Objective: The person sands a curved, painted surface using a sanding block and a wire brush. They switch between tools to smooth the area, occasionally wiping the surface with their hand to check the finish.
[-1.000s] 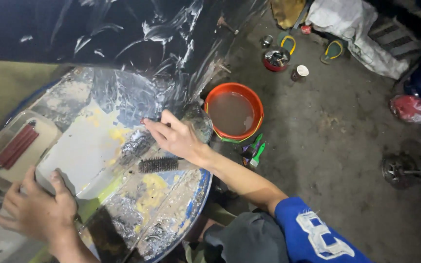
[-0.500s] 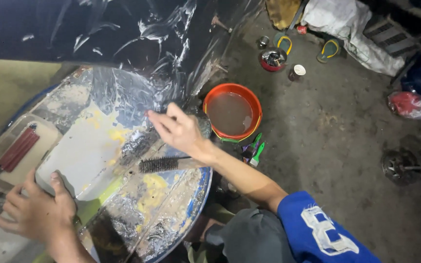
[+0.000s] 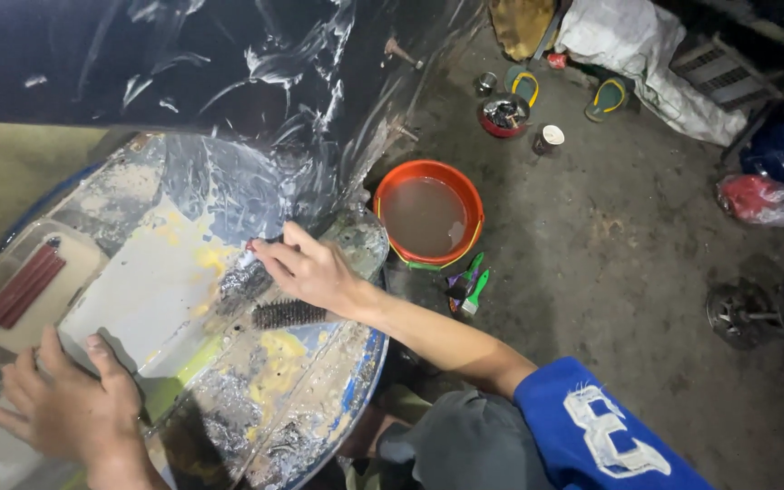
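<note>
Right hand (image 3: 315, 270) fingers pinch wire brush (image 3: 288, 313) handle, bristles just near of them; left hand (image 3: 70, 399) spread flat on panel (image 3: 147, 299).

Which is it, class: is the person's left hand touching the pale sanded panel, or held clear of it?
Touching. The head view shows the left hand lying flat with fingers spread on the near edge of the pale panel, with no gap visible beneath the fingers.
</note>
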